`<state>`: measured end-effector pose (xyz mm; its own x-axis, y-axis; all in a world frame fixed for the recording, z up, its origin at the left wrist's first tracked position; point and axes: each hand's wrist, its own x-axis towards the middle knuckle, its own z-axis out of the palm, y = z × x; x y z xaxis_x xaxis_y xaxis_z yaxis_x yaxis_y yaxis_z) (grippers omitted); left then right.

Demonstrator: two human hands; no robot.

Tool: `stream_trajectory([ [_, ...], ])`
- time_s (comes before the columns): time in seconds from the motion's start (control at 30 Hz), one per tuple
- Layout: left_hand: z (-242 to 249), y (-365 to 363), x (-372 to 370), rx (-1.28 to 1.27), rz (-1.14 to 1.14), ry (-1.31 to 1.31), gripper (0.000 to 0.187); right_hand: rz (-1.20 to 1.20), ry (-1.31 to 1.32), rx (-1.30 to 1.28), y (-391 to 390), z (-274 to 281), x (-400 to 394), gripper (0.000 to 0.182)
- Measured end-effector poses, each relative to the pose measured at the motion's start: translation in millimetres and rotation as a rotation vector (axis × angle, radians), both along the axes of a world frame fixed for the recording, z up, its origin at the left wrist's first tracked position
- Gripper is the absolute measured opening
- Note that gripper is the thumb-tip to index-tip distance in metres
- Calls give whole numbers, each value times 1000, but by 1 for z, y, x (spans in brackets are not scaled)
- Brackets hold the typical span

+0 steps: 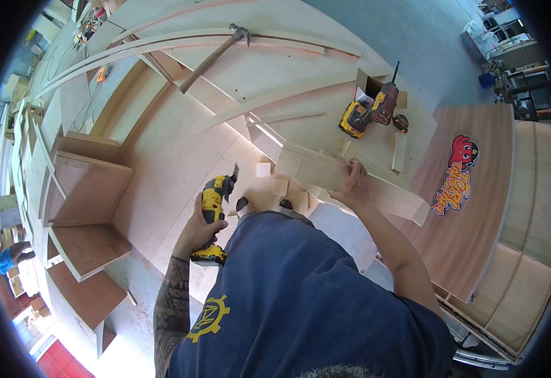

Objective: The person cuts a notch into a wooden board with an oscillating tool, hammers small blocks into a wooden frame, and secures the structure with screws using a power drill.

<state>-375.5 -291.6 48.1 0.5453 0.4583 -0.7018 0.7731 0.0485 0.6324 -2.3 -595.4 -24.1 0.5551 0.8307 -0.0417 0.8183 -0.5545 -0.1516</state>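
My left hand is wrapped round the body of a yellow and black cordless oscillating multi-tool. Its flat blade points up and away from me, over the plywood. My right hand rests on a long pale wooden board, fingers bent on its top and thumb towards the near edge. A pencil-like line crosses the board left of that hand. Small square wood offcuts lie near my feet, just below the board's left end.
A hammer lies across the panel ahead. A cordless drill and a spare battery sit beyond the board. On the right leans a wood-grain panel with a red cartoon logo. Open plywood boxes stand at left.
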Motion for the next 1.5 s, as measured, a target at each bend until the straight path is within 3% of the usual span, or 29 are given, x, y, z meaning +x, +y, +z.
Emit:
stream_trajectory([
  [0.07,10,-7,17,-4,-54,19,118,-14,-32,115,-2,-15,1,115],
  [0.23,45,-43,61,-26,-253,117,123,32,-32,71,13,-19,1,118],
  [0.5,61,-76,88,-42,-307,205,117,18,4,145,15,-41,-3,120],
  [1.07,30,-43,101,-2,-430,184,119,-57,-46,-79,19,-54,-5,124],
  [1.5,26,-31,105,-16,-458,177,119,-45,-58,-10,17,-59,-4,121],
])
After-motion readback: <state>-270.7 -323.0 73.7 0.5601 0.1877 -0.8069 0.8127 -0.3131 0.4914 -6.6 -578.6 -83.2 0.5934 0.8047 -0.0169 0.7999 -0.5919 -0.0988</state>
